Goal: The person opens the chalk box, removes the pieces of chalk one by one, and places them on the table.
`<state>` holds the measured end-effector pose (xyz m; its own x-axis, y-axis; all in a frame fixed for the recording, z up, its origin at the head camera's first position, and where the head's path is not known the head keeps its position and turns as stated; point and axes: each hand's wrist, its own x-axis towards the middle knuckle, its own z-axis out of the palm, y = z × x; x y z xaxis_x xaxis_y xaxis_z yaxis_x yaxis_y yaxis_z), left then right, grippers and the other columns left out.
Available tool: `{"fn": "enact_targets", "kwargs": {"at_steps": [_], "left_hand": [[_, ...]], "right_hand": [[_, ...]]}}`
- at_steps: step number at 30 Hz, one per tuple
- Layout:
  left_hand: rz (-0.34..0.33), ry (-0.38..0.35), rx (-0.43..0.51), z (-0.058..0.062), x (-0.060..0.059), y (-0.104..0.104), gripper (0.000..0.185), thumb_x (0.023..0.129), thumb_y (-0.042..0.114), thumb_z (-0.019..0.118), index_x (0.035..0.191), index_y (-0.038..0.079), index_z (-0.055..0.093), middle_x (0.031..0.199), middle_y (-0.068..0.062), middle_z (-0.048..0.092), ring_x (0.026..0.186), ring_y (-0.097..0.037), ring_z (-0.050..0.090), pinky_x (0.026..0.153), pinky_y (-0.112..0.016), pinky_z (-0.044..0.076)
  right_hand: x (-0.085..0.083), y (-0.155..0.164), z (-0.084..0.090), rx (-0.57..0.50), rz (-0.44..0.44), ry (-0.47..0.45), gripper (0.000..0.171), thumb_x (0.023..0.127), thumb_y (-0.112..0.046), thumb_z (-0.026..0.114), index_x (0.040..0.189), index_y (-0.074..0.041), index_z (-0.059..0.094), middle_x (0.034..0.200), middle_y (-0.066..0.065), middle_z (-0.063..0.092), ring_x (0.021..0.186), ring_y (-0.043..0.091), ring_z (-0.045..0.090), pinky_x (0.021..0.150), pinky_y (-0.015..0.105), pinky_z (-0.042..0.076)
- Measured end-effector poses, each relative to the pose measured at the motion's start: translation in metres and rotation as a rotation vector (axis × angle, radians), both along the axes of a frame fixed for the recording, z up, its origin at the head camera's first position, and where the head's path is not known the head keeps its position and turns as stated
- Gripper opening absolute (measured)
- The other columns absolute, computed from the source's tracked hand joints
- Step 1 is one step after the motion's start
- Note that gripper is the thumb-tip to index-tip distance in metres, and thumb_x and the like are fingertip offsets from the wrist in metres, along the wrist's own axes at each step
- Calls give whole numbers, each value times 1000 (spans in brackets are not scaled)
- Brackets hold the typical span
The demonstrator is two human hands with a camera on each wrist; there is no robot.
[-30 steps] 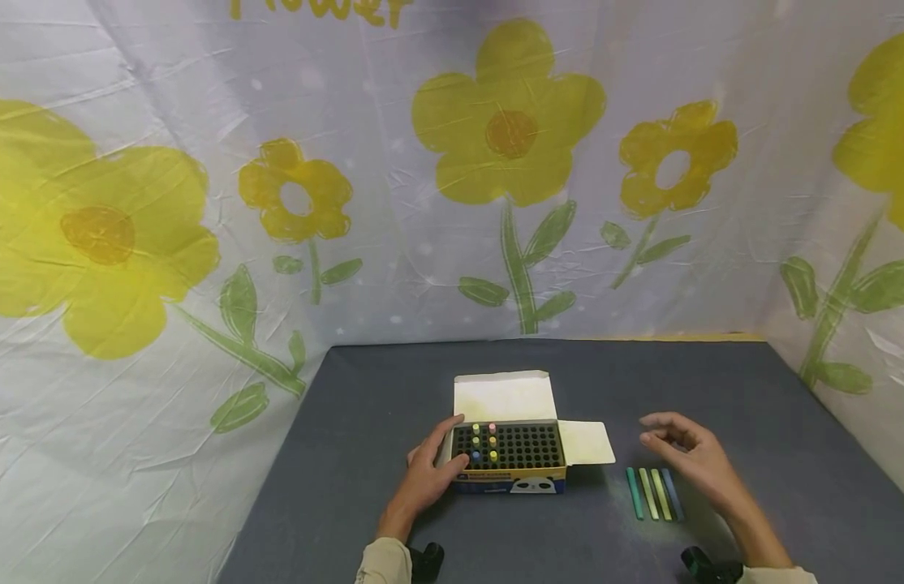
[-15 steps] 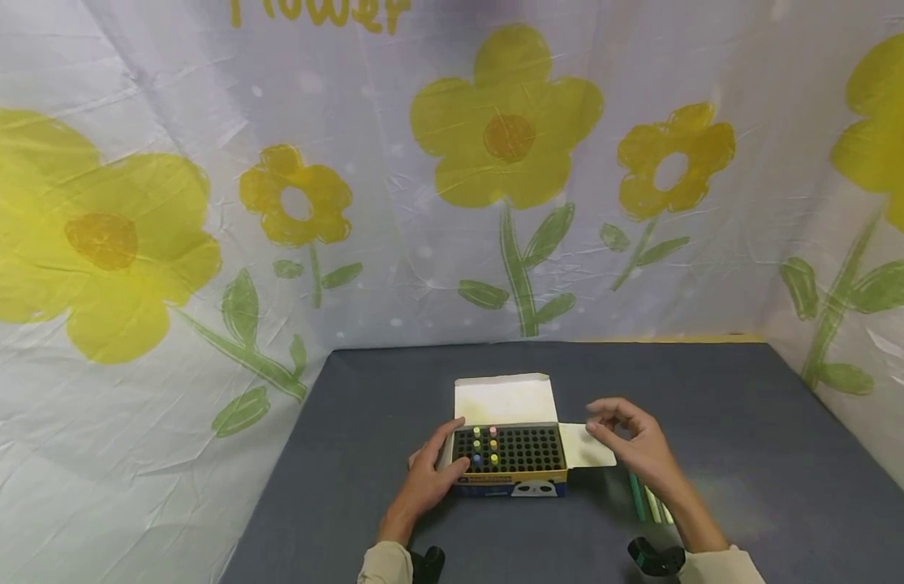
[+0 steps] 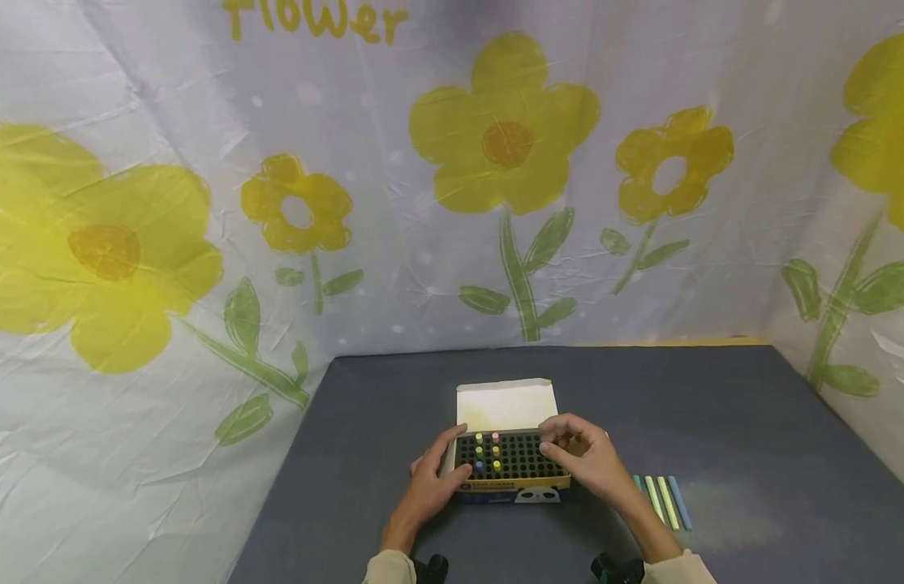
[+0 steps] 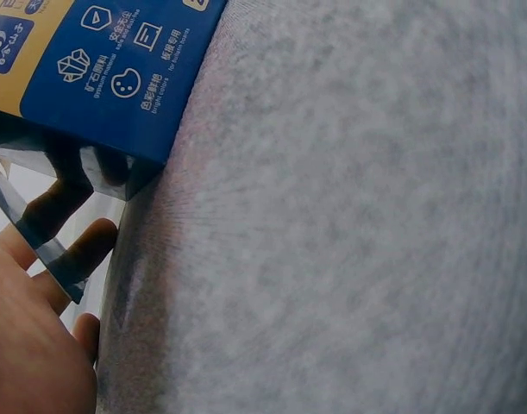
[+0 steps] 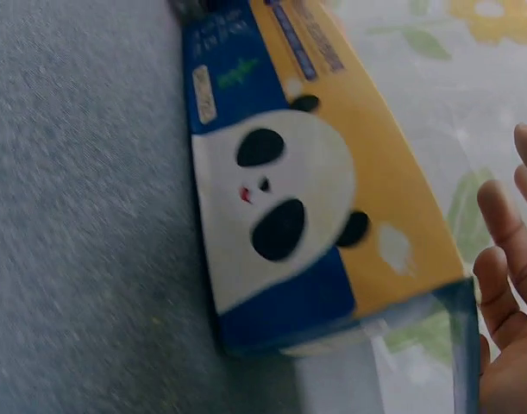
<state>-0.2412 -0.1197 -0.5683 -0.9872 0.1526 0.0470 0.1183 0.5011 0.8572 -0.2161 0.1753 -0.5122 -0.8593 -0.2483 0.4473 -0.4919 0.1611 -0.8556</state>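
The chalk box (image 3: 512, 466) sits open on the bench, lid flap upright at the back — blue and yellow, a panda on its front. Its black grid holds six chalk sticks (image 3: 487, 452) upright near the left end.

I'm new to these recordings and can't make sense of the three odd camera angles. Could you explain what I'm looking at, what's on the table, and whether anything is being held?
No machine here: a person works with bare hands, wearing three cameras. The wide picture comes from a head camera looking down at a grey table ringed by flower-printed cloth. The two close-ups come from cameras on each wrist, so they show the box from very near.

In the middle stands an open chalk box, its black grid of holes holding a few coloured chalks at its left end. The left hand rests against the box's left end. The right hand is over the box's right side, fingers curled; I cannot tell whether it holds anything. Four loose chalk sticks lie side by side to the right.
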Motion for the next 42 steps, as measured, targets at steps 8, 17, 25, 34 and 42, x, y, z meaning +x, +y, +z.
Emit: {"fn": "enact_targets", "kwargs": {"at_steps": [8, 17, 25, 34, 42], "left_hand": [[-1, -5, 1, -2, 2, 0, 59, 91, 39, 69, 144, 54, 47, 152, -5, 51, 130, -44, 35, 86, -59, 42], [-11, -19, 17, -3, 6, 0, 59, 91, 39, 69, 144, 53, 48, 150, -3, 52, 127, -41, 37, 83, -53, 42], [-34, 19, 39, -2, 4, -1, 59, 92, 36, 69, 146, 48, 48, 145, -4, 56, 119, -34, 46, 81, -45, 43], [-13, 11, 34, 0, 0, 0, 60, 91, 35, 69, 144, 54, 47, 141, 1, 58, 121, -35, 44, 83, -46, 45], [-13, -1, 29, 1, 0, 0, 59, 92, 38, 68, 145, 53, 47, 146, -1, 56, 131, -41, 34, 92, -60, 39]], "right_hand": [[1, -17, -5, 40, 28, -12, 26, 95, -6, 69, 118, 5, 64, 95, 12, 67, 73, 15, 59, 68, 30, 51], [2, -31, -6, 137, 31, -5, 24, 93, -15, 74, 113, -2, 70, 93, 6, 68, 71, 7, 56, 66, 28, 50], [-1, -41, 2, 314, -24, 58, 19, 89, -17, 78, 108, -12, 74, 88, -5, 68, 72, 8, 51, 69, 30, 44], [-7, -51, 5, 410, -18, 71, 15, 86, -13, 80, 100, -16, 77, 84, -10, 71, 76, 8, 54, 83, 38, 32], [-12, -57, 5, 451, -3, 74, 13, 85, -12, 81, 97, -15, 77, 82, -10, 71, 73, 2, 56, 82, 35, 37]]}}
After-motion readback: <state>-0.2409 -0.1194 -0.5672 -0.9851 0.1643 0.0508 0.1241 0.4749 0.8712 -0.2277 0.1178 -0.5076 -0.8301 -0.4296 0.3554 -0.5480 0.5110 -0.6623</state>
